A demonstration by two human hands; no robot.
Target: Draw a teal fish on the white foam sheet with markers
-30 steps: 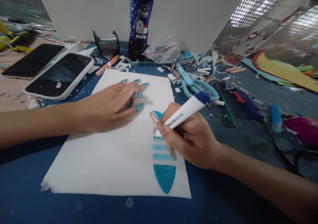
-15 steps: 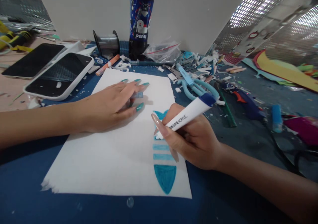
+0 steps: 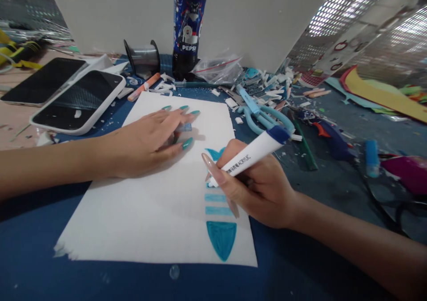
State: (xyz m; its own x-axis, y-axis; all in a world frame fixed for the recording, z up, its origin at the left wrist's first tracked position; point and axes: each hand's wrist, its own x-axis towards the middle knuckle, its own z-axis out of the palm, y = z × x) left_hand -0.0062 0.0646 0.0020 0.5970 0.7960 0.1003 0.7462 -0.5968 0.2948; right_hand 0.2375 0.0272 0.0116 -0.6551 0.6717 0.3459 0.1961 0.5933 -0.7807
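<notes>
A white sheet of paper (image 3: 140,221) with a torn lower left corner lies on the blue table. On its right side is a blue fish drawing (image 3: 221,241), with a dark teal pointed end, lighter stripes and a tail partly covered by my fingers. My right hand (image 3: 256,189) grips a white acrylic marker (image 3: 255,152) with a dark blue end, its tip down at the stripes. Flat on the upper left of the paper rests my left hand (image 3: 150,143), fingers spread. A small translucent bluish piece (image 3: 187,127) shows between its thumb and forefinger; whether it is held I cannot tell.
Two phones (image 3: 80,100) lie at the left. Behind the paper are a spool (image 3: 143,58), an orange marker (image 3: 144,87), a Pepsi bottle (image 3: 189,29) and a plastic bag (image 3: 220,69). Blue scissors (image 3: 263,114), paper scraps (image 3: 260,85) and a blue-handled tool (image 3: 333,140) lie to the right.
The marker and my right fingers have shifted very slightly at the stripes. My left hand stays in place on the paper.
</notes>
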